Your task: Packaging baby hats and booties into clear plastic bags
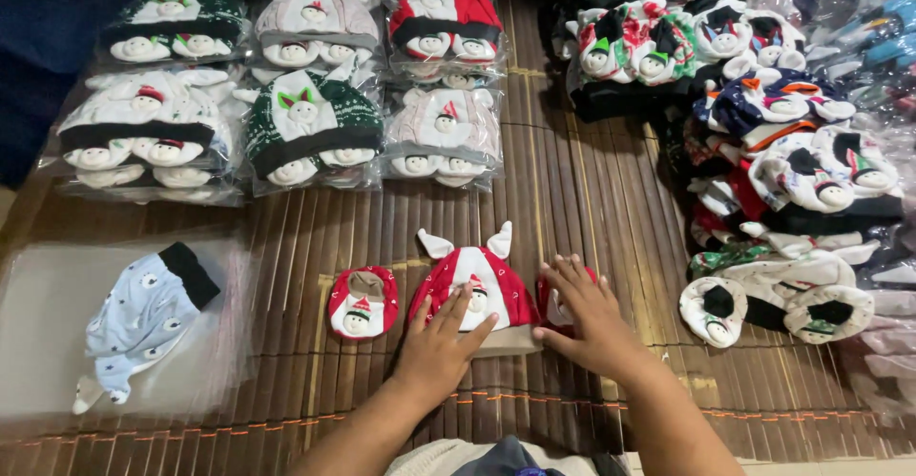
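We see the left hand (pixel 441 335) lying flat, fingers spread, on the lower part of a red and white knitted baby hat with two white ears (pixel 474 283), which rests on the brown slatted bamboo mat (pixel 582 199). Just right of the hat, the right hand (pixel 587 316) presses down with fingers loosely fanned on a small red bootie (pixel 551 306), mostly hidden beneath it. Just left of the hat lies a matching red bootie with a snowman face (pixel 363 301). Further left of the hat sits a pale blue garment in a clear plastic bag (pixel 143 319). Beyond the hat are bagged hat sets (pixel 310 133); to its right, a loose pile of hats and booties (pixel 782 161).
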